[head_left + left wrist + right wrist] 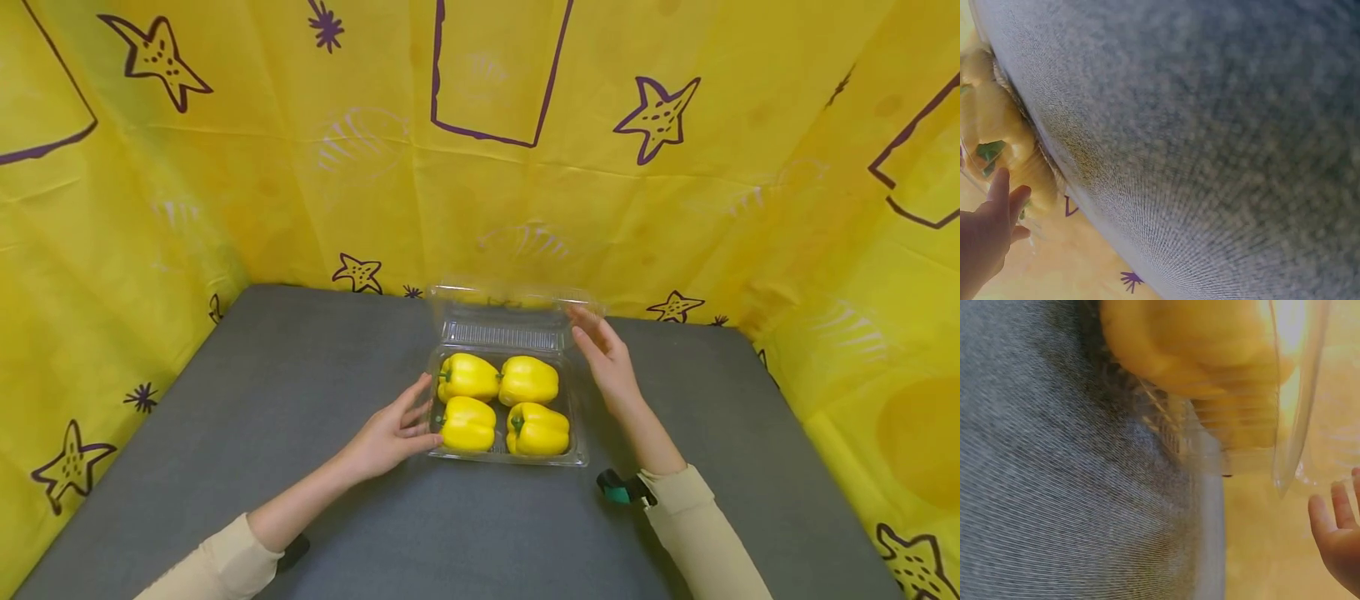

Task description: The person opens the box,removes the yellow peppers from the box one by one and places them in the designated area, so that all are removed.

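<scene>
A clear plastic clamshell box (581, 457) lies on the table with its lid (504, 336) raised at the back. Several yellow bell peppers fill its base in two rows; the front right bell pepper (546, 432) shows a green stem. At the box's left wall, my left hand (388, 439) has its fingers extended, with the thumb by the front left corner. My right hand (611, 367) is up at the lid's right edge, fingers mostly straight; whether they touch it is hard to tell. In the right wrist view, the fingertips (1319, 509) appear beside the clear plastic.
A grey cloth (322, 350) covers the table. Yellow fabric (480, 192) printed with purple starfish and shells hangs behind the table and along both sides. A dark strap with a green part (618, 490) sits at my right wrist.
</scene>
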A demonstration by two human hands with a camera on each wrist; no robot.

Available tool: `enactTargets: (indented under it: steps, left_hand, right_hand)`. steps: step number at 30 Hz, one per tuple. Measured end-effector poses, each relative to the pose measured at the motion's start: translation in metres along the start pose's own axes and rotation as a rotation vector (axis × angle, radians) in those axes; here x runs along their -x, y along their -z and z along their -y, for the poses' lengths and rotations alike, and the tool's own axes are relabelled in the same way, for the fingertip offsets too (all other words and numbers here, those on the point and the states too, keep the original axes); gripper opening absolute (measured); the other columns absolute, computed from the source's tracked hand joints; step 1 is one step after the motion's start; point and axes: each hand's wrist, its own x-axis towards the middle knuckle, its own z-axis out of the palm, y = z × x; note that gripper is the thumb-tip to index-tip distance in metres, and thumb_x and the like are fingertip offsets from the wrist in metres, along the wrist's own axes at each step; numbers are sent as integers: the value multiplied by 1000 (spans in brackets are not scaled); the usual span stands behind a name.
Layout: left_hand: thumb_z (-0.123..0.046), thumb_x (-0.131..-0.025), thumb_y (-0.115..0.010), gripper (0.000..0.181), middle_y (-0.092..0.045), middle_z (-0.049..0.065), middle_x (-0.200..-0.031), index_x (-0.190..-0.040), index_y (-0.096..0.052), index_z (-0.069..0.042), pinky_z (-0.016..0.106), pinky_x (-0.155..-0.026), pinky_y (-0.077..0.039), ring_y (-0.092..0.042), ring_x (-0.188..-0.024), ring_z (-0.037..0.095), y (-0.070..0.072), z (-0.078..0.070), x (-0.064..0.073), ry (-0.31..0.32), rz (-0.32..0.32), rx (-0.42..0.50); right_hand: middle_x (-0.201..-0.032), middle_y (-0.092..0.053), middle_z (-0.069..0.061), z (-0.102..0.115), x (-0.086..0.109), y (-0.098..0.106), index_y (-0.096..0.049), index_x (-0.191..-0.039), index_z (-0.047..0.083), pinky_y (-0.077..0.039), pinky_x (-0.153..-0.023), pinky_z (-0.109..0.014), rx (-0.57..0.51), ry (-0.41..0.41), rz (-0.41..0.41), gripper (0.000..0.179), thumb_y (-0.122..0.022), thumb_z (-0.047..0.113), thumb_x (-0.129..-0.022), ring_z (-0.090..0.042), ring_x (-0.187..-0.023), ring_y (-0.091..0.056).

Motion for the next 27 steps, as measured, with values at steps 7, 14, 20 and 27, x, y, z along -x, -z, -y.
enactTargets:
  steps: [7, 14, 20, 27]
  left_hand:
    - [-9, -85, -76, 94, -4, 13, -162, -157, -14, -7, 36, -95, -47, -32, -138, 39, 2, 0, 2, 19, 22, 8]
    - [-11, -83, -79, 101, 2, 10, -163, -158, -10, -11, 40, -97, -45, -28, -140, 38, 6, -1, 2, 50, 72, 22]
    - [-14, -83, -79, 104, 4, 8, -163, -158, -8, -12, 40, -99, -43, -27, -142, 35, 9, -3, 3, 62, 107, -2]
    - [-20, -82, -80, 108, 7, 10, -163, -157, -3, -9, 44, -100, -42, -26, -142, 38, 12, -3, 7, 33, 163, -46]
  right_hand:
    - [-144, -50, -13, -1, -7, 1, -45, -145, 5, -43, -102, -36, -35, -27, 52, 46, -54, 18, -102, -26, -132, -46]
    - [-148, -45, -15, -3, -11, 2, -43, -147, 7, -38, -103, -52, -82, -70, 80, 48, -53, 19, -102, -29, -134, -43]
    - [-150, -41, -15, -7, -12, 4, -38, -150, 5, -41, -102, -49, -100, -119, 103, 49, -50, 10, -102, -32, -135, -40]
    - [-151, -39, -16, -13, -11, 3, -35, -150, 3, -48, -96, -31, -112, -167, 129, 52, -51, 4, -101, -33, -134, -40]
